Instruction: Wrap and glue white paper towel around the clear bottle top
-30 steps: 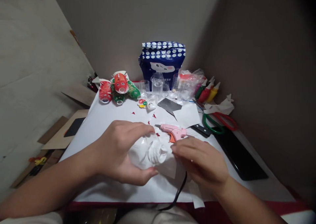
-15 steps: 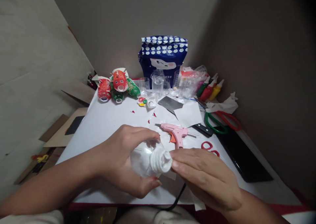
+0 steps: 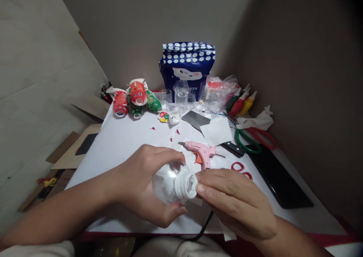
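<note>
My left hand [image 3: 141, 183] is wrapped around a clear plastic bottle [image 3: 163, 183], which is tilted with its mouth facing right and toward me. White paper-like wrapping [image 3: 181, 187] covers the bottle's neck in ridges and runs up to the rim of the mouth. At that rim, my right hand [image 3: 239, 200] has thumb and fingers pressed together on the edge of the wrapping. Its fingertips are partly hidden. Just beyond the hands lies a pink hot glue gun [image 3: 202, 151] with an orange trigger. Small red scraps [image 3: 177, 131] are scattered on the white-covered table [image 3: 124, 143].
Several red and green fish figures [image 3: 138, 93] sit at the back left. A blue bag [image 3: 187, 70] stands behind clear plastic cups [image 3: 181, 92]. On the right are paint bottles [image 3: 239, 104], green-and-red-handled scissors [image 3: 248, 145], smaller red-handled scissors [image 3: 237, 167] and a black flat panel [image 3: 278, 177].
The bottle has shifted very slightly right, and the wrapped mouth looks rounder and more open. My right fingertips stay at the rim. Nothing else has visibly moved.
</note>
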